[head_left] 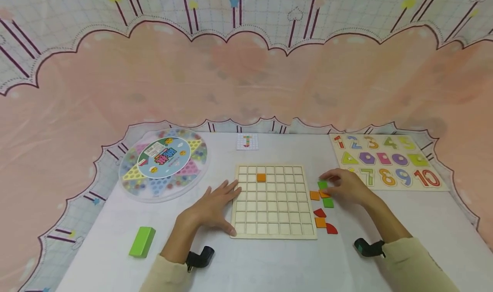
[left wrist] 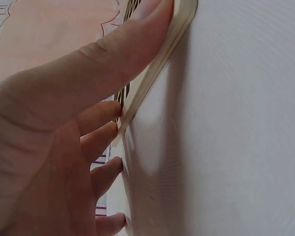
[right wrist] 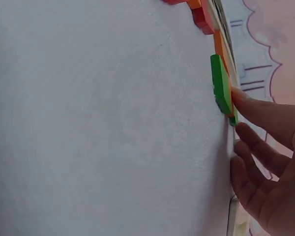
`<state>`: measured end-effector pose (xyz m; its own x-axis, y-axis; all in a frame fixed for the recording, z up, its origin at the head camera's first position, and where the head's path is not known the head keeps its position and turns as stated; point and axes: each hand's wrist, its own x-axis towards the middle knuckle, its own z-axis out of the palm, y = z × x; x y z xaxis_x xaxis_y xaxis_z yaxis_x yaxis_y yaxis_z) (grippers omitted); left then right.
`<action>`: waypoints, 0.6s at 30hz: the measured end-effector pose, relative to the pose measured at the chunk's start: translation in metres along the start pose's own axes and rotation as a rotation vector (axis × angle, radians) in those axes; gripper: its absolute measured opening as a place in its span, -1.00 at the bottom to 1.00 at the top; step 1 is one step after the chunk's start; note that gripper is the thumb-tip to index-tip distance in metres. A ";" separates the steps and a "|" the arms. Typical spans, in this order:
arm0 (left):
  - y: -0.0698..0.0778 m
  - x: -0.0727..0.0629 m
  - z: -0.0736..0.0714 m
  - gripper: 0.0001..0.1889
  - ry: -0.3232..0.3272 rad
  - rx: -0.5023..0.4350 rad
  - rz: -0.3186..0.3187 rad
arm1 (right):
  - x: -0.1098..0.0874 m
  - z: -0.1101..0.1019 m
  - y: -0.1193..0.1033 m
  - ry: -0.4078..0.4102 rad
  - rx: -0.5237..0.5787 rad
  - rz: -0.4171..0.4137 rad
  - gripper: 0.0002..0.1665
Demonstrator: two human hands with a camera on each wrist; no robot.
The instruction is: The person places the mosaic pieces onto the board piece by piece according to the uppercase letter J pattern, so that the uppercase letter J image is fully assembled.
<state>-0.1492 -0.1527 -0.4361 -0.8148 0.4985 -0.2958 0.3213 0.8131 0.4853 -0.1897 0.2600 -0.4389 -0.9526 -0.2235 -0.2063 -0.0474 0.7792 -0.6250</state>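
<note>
My left hand (head_left: 215, 204) lies spread at the left side of a wooden grid board (head_left: 233, 223), its fingertips and thumb touching the rim. One orange square tile (head_left: 261, 177) sits in a cell near the board's top. Off the board's right side, my right hand (head_left: 346, 187) bends over loose tiles. Its thumb touches an orange tile (head_left: 324, 194), between an upper green tile (head_left: 322, 184) and a lower green tile (head_left: 328, 203). Another orange tile (head_left: 314, 195) lies beside them. Nearer the front are two red curved pieces (head_left: 331, 228) and an orange square (head_left: 320, 222).
Behind the board lies a small card (head_left: 247, 141) with a coloured J-shaped pattern. A round game box (head_left: 163, 165) is at the back left, with a green block (head_left: 142, 242) in front of it. A number puzzle board (head_left: 389, 161) occupies the back right.
</note>
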 end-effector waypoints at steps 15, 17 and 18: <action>0.000 -0.003 0.000 0.26 -0.008 -0.008 -0.008 | 0.002 0.004 -0.003 -0.020 0.016 -0.016 -0.80; 0.000 -0.002 0.000 0.26 -0.008 -0.005 -0.005 | 0.004 0.004 -0.003 -0.020 0.013 -0.017 -0.82; 0.000 -0.002 0.000 0.26 -0.009 -0.004 -0.005 | 0.004 0.004 -0.003 -0.018 0.009 -0.019 -0.83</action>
<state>-0.1476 -0.1540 -0.4358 -0.8120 0.4972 -0.3058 0.3155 0.8145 0.4868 -0.1924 0.2539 -0.4410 -0.9461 -0.2484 -0.2079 -0.0623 0.7695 -0.6356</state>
